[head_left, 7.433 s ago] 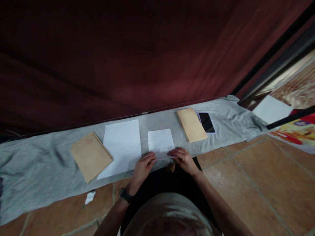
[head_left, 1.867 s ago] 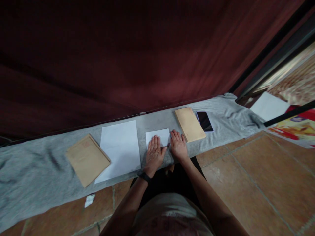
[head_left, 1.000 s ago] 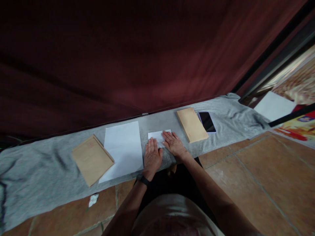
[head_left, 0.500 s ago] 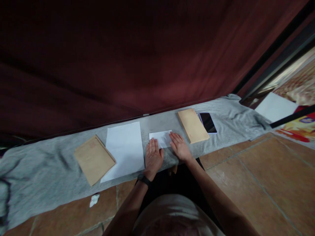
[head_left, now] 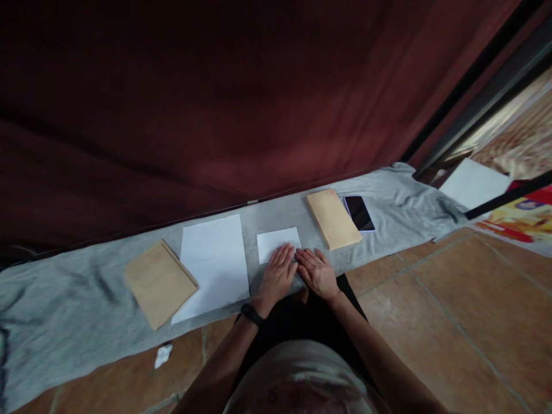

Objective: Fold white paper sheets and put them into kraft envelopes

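A small folded white sheet [head_left: 275, 242] lies on the grey cloth [head_left: 77, 293] in front of me. My left hand [head_left: 277, 279] rests flat on the sheet's near edge, fingers stretched out. My right hand [head_left: 316, 272] lies flat beside it on the cloth, fingers together, touching the sheet's near right corner. A black band [head_left: 250, 313] sits on my left wrist. Neither hand grips anything.
A larger white sheet [head_left: 213, 261] and a brown envelope [head_left: 158, 282] lie to the left. Another brown envelope [head_left: 332, 218] and a dark phone [head_left: 359, 212] lie to the right. A dark red curtain hangs behind. Tiled floor [head_left: 452, 305] and a paper scrap [head_left: 163, 355] are near me.
The sheet went from a taller piece to a shorter folded one. Both hands pressed flat over it, then slid back toward me to its near edge.
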A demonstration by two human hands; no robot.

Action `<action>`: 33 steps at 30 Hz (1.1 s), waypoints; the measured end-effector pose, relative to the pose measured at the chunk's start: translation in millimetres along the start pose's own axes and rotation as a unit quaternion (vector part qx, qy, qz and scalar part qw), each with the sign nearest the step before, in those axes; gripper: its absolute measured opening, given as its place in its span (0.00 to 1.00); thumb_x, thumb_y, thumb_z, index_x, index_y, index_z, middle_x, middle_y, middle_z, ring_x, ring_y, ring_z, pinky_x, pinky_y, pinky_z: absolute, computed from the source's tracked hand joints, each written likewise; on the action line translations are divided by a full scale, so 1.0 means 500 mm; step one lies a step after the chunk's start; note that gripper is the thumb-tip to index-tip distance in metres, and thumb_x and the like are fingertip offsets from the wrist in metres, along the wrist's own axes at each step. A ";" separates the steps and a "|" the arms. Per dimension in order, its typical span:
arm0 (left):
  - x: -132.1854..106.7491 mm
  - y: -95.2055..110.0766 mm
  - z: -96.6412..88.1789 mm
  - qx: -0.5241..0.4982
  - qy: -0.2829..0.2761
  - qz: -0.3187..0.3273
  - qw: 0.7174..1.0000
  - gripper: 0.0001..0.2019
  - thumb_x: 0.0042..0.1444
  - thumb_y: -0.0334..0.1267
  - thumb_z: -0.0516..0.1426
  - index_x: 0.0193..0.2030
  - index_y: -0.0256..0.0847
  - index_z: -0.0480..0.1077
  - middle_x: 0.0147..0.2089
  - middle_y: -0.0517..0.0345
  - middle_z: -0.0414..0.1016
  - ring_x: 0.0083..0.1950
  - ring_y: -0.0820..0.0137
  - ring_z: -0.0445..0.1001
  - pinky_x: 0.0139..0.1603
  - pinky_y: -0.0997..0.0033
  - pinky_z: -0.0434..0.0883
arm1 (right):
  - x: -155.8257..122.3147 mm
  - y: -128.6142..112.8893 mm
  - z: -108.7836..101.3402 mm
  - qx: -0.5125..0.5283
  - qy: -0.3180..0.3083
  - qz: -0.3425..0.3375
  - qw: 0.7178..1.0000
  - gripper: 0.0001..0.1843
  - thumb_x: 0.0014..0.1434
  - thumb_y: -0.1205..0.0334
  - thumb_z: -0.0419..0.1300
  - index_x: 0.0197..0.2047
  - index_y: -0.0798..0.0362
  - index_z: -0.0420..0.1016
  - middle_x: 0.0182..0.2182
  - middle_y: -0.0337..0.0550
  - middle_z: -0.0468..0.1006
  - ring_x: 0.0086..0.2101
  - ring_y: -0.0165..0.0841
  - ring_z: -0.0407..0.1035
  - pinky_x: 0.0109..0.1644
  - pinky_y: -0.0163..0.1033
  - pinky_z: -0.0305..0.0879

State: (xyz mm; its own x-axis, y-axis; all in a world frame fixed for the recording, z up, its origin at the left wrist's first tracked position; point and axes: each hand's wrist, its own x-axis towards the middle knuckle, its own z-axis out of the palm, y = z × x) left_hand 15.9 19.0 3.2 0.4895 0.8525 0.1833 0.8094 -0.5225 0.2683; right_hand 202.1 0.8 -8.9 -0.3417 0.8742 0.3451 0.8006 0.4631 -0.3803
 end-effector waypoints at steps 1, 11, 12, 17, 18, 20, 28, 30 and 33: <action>0.009 0.007 0.003 -0.017 -0.016 0.029 0.999 0.27 0.72 0.42 0.42 0.73 0.33 0.53 0.75 0.45 0.54 0.77 0.64 0.49 0.75 0.55 0.54 | -0.002 0.001 0.002 0.000 0.002 -0.001 1.000 0.22 0.72 0.59 0.51 0.67 0.51 0.67 0.61 0.47 0.73 0.63 0.42 0.65 0.71 0.56 0.53; 0.096 0.011 0.022 -0.030 -0.068 -0.001 0.997 0.30 0.72 0.48 0.38 0.74 0.34 0.51 0.77 0.46 0.50 0.78 0.64 0.45 0.76 0.54 0.48 | -0.001 -0.001 0.007 -0.007 0.015 0.004 1.000 0.19 0.71 0.60 0.53 0.61 0.52 0.73 0.58 0.49 0.77 0.61 0.42 0.67 0.69 0.55 0.56; 0.097 0.009 0.022 -0.022 -0.064 -0.007 0.998 0.30 0.72 0.49 0.38 0.74 0.34 0.51 0.77 0.46 0.49 0.78 0.64 0.44 0.77 0.54 0.47 | 0.000 -0.002 0.006 -0.006 0.015 0.005 1.000 0.19 0.71 0.60 0.53 0.61 0.52 0.73 0.59 0.48 0.76 0.61 0.42 0.67 0.69 0.56 0.56; 0.097 -0.006 0.026 0.018 -0.047 -0.037 0.998 0.31 0.71 0.50 0.40 0.75 0.33 0.50 0.77 0.47 0.47 0.78 0.63 0.42 0.77 0.55 0.44 | 0.000 -0.004 0.000 0.004 0.026 0.011 1.000 0.19 0.72 0.59 0.52 0.61 0.51 0.73 0.60 0.48 0.75 0.61 0.41 0.67 0.69 0.54 0.57; 0.097 -0.011 0.027 0.025 -0.044 -0.046 0.998 0.32 0.71 0.50 0.41 0.75 0.33 0.49 0.77 0.46 0.47 0.78 0.62 0.42 0.77 0.55 0.44 | 0.000 -0.004 0.000 0.006 0.029 0.012 0.999 0.19 0.71 0.59 0.52 0.62 0.51 0.73 0.60 0.48 0.75 0.61 0.41 0.67 0.68 0.54 0.58; 0.097 -0.023 0.029 0.038 -0.041 -0.063 0.996 0.32 0.71 0.49 0.41 0.75 0.32 0.48 0.77 0.45 0.47 0.78 0.62 0.42 0.77 0.55 0.45 | 0.000 -0.002 0.001 0.009 0.036 0.014 0.999 0.19 0.71 0.60 0.52 0.62 0.51 0.72 0.59 0.48 0.75 0.60 0.40 0.68 0.68 0.54 0.58; 0.088 -0.068 0.023 0.067 -0.024 -0.126 0.989 0.32 0.71 0.47 0.40 0.75 0.29 0.48 0.77 0.42 0.46 0.78 0.60 0.42 0.77 0.54 0.46 | -0.004 0.000 0.011 0.010 0.048 0.016 0.999 0.19 0.71 0.61 0.52 0.62 0.51 0.72 0.59 0.47 0.75 0.60 0.40 0.67 0.69 0.53 0.58; 0.082 -0.075 0.020 0.071 -0.014 -0.145 0.987 0.32 0.71 0.47 0.40 0.75 0.28 0.48 0.77 0.41 0.46 0.78 0.59 0.42 0.77 0.53 0.46 | -0.003 -0.001 0.010 0.008 0.048 0.018 0.999 0.20 0.71 0.61 0.52 0.62 0.51 0.72 0.59 0.47 0.75 0.61 0.40 0.67 0.69 0.53 0.58; 0.073 -0.085 0.022 0.075 0.009 -0.170 0.983 0.33 0.71 0.48 0.41 0.74 0.27 0.48 0.77 0.39 0.48 0.78 0.58 0.43 0.76 0.51 0.47 | -0.002 -0.003 0.010 0.005 0.051 0.020 0.998 0.20 0.71 0.61 0.51 0.62 0.52 0.71 0.59 0.48 0.75 0.60 0.40 0.67 0.69 0.52 0.58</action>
State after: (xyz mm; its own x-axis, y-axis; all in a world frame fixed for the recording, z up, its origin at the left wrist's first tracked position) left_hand 2.9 72.2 -11.8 0.1776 0.9762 0.1246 0.9645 -0.1978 0.1750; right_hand 198.8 -0.3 -12.8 -0.2575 0.8723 0.4156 0.8071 0.4307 -0.4039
